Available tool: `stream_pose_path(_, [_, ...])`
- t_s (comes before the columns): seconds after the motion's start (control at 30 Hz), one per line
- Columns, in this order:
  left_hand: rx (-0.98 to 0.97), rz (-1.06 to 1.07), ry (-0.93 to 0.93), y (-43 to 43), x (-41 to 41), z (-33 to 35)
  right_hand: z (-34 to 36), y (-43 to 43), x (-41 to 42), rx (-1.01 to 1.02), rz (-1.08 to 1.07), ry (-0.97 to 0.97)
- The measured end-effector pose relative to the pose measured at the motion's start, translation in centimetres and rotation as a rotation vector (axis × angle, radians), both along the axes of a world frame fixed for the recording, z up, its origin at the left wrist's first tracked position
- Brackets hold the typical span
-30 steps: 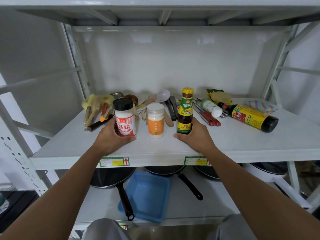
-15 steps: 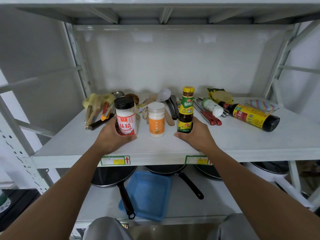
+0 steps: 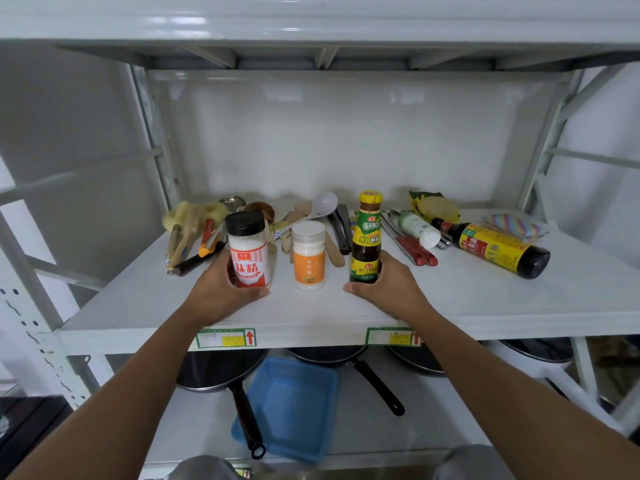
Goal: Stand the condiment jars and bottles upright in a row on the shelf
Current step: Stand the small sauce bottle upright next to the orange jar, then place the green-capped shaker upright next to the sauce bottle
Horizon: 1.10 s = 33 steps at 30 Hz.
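Note:
Three containers stand upright near the front of the white shelf (image 3: 467,306). My left hand (image 3: 221,289) grips a black-lidded jar with a red label (image 3: 249,251) at the left. A white jar with an orange label (image 3: 309,256) stands free in the middle. My right hand (image 3: 384,289) holds the base of a dark sauce bottle with a yellow cap and green label (image 3: 367,237) at the right. Further right, a large dark soy sauce bottle with a yellow label (image 3: 491,247) lies on its side. A small white bottle (image 3: 415,228) also lies flat behind it.
Utensils clutter the back of the shelf: brushes (image 3: 194,223), a white spoon (image 3: 322,206), red-handled tongs (image 3: 412,247), sponges (image 3: 436,207) and a striped cloth (image 3: 516,225). On the shelf below lie black pans (image 3: 221,372) and a blue tray (image 3: 291,407).
None of the jars or bottles has visibly shifted and both hands keep their hold; only the camera view has moved slightly.

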<state>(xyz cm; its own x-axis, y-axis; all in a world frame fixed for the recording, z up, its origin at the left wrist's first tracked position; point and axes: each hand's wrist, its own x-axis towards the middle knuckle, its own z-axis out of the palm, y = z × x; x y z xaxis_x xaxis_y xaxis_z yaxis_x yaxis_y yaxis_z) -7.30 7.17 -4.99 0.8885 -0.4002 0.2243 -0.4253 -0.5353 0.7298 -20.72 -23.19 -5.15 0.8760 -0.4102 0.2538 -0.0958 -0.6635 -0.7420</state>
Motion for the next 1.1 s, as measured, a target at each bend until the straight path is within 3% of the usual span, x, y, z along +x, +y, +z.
stream_pose_path(0.33, [-0.062,-0.047,0.023,0.4,0.4,0.5,6.6,-9.8,-1.1,-0.045,0.199,0.295])
stream_pose_path(0.47, [-0.066,-0.046,0.007,0.6,0.3,0.3,8.0,-14.4,1.7,-0.059,0.031,0.175])
stream_pose_path(0.57, [-0.07,-0.047,-0.016,0.5,0.4,0.2,8.2,-16.5,5.1,-0.346,-0.168,0.245])
stream_pose_path(0.67, [-0.078,-0.055,-0.021,0.7,0.7,-0.3,7.3,-16.4,8.8,-0.533,-0.199,0.382])
stream_pose_path(0.93, [-0.062,-0.067,-0.017,0.0,1.5,-1.1,5.4,-17.5,11.9,-0.644,-0.314,0.385])
stream_pose_path(1.1, [-0.037,-0.06,-0.018,-0.5,1.8,-1.3,5.6,-17.6,9.5,-0.56,-0.324,0.262])
